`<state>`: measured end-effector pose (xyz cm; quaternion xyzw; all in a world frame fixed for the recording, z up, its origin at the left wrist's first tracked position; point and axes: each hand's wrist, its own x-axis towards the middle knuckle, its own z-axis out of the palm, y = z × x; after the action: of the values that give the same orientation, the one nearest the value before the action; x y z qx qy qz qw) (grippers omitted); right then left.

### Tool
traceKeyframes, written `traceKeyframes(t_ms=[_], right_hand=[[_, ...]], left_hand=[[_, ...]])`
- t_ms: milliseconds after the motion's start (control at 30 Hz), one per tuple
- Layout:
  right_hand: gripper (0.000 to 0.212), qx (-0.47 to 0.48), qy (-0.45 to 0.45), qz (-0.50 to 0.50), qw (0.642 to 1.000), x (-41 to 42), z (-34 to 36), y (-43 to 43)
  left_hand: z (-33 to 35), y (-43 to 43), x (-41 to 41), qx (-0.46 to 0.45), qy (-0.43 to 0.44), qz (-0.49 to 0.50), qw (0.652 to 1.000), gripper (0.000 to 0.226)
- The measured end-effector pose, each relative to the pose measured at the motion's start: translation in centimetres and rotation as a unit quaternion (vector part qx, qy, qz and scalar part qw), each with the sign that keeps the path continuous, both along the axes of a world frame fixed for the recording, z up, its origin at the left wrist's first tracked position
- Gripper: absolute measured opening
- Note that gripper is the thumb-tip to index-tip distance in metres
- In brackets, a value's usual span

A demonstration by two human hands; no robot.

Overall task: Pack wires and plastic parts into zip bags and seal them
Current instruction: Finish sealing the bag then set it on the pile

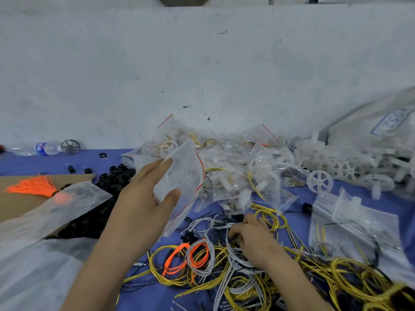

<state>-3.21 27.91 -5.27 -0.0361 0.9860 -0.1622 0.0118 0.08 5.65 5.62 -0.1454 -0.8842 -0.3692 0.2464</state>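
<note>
Well, from my seat the left hand [143, 198] holds an empty zip bag [186, 176] up above the blue tabletop [27, 164], thumb on one face and fingers on the other, its red seal line running down the right edge. The right hand [251, 239] is low and well apart from it, fingers curled into the grey wires [233, 261] that lie tangled among yellow wires [348, 272] and an orange wire coil [177, 257]. I judge the bag to be near weightless, limp and slick. It will fold or slip unless it is pinched close to the mouth, with one lip held so the opening gapes. The grey wires look light and springy, and loosely coiled. Taken at a stray end they would drag their neighbours along, so I would grip across the whole bundle at its middle and lift slowly. Filled bags [224, 158] are heaped behind, with white plastic wheels [320, 181] to the right of them.
</note>
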Motion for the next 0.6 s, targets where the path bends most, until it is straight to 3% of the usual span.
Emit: traceKeyframes(t_ms=[367,500,600], right_hand=[[0.012,-0.087,0.103,-0.007,0.991,0.7,4.4,2.0],[0.016,-0.207,0.115,-0.009,0.971,2.1,7.1,3.7],[0.019,-0.361,0.152,-0.038,0.919,3.1,8.7,4.1]], left_hand=[[0.4,-0.2,0.3,0.015,-0.021,-0.008,1.000,0.053],[0.3,0.0,0.3,0.016,-0.019,-0.007,1.000,0.051],[0.1,0.7,0.4,0.014,-0.020,-0.034,0.999,0.045]])
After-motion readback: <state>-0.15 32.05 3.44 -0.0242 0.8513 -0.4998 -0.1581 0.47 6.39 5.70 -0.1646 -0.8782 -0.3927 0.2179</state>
